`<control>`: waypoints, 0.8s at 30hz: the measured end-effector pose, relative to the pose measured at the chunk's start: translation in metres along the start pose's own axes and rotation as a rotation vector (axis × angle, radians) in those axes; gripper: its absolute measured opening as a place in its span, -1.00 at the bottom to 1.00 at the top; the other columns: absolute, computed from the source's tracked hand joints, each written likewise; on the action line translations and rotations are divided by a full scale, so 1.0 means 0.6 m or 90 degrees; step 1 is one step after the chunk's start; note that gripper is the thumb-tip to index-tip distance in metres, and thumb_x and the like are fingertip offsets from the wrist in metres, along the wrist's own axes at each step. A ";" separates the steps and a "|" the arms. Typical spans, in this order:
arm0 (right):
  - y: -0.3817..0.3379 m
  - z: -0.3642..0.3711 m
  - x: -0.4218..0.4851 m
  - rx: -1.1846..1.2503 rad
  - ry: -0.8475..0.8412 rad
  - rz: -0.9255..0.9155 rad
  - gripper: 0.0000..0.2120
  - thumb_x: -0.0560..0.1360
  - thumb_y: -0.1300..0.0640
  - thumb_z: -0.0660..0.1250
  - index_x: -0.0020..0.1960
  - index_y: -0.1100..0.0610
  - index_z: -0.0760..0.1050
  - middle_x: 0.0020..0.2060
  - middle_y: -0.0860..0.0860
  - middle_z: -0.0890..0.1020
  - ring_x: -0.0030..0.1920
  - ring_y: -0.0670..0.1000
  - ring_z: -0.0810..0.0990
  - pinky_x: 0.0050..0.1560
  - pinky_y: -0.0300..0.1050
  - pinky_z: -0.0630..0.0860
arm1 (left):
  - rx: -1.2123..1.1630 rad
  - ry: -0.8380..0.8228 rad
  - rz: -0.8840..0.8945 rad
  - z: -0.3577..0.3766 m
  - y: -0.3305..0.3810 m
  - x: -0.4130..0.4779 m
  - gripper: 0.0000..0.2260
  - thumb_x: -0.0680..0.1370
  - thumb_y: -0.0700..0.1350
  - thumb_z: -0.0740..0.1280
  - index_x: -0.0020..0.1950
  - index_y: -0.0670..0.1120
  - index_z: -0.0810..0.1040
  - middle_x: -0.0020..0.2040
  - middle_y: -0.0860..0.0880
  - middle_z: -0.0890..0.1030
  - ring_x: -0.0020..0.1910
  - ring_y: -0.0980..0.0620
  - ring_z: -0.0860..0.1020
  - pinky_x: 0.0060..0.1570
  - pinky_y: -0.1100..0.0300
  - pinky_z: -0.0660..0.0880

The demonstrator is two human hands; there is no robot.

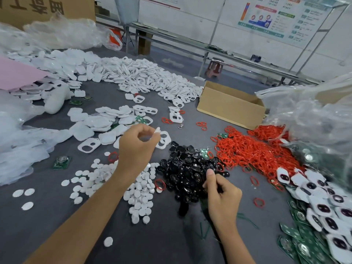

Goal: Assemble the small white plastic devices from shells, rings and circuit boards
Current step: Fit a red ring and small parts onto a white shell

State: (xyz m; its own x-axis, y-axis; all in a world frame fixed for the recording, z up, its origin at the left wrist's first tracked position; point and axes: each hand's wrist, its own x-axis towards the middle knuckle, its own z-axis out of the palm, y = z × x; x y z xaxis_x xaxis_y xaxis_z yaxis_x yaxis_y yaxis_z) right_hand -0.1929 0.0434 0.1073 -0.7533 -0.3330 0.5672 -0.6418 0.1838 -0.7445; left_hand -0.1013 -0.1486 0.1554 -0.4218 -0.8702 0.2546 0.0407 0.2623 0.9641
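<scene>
A small white piece point(157, 130) is pinched at the fingertips of the left hand point(139, 143), which is held up over the middle of the grey table point(28, 225). The right hand point(222, 193) is curled tight over the pile of black pieces point(182, 168) near the middle. Whether anything is pinched in it cannot be told.

Only a small part of the job looks done. Some built white devices point(323, 208) with dark windows are laid along the right edge, next to the green circuit boards point(304, 250) at the near right corner.

Much more is left to do. A big heap of white shells point(76, 61) is seen at the far left, and a heap of white frames point(144, 77) at the far edge. A mound of red rings point(247, 151) is piled towards the right edge, and white round discs point(141, 189) are spread by the near edge. Parts are probably being picked for the next device
</scene>
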 end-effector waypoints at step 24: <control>0.087 -0.032 0.106 -0.305 -0.066 0.138 -0.88 0.49 0.12 0.38 -0.06 0.15 0.64 -0.18 0.06 0.68 -0.11 0.07 0.61 -0.04 -0.06 0.50 | -0.358 -0.328 -0.198 0.077 -0.009 -0.150 -0.89 0.56 -0.24 0.34 0.03 -0.25 0.46 -0.09 -0.16 0.71 -0.16 -0.15 0.70 -0.33 0.14 0.63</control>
State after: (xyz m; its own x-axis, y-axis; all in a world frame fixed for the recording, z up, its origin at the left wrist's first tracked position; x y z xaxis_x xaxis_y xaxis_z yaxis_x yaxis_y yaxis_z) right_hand -0.2770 0.0497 0.1113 -0.8734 -0.3253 0.3623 -0.4847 0.6518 -0.5832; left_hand -0.1053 -0.0526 0.1235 -0.8462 -0.5317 0.0347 0.2424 -0.3262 0.9137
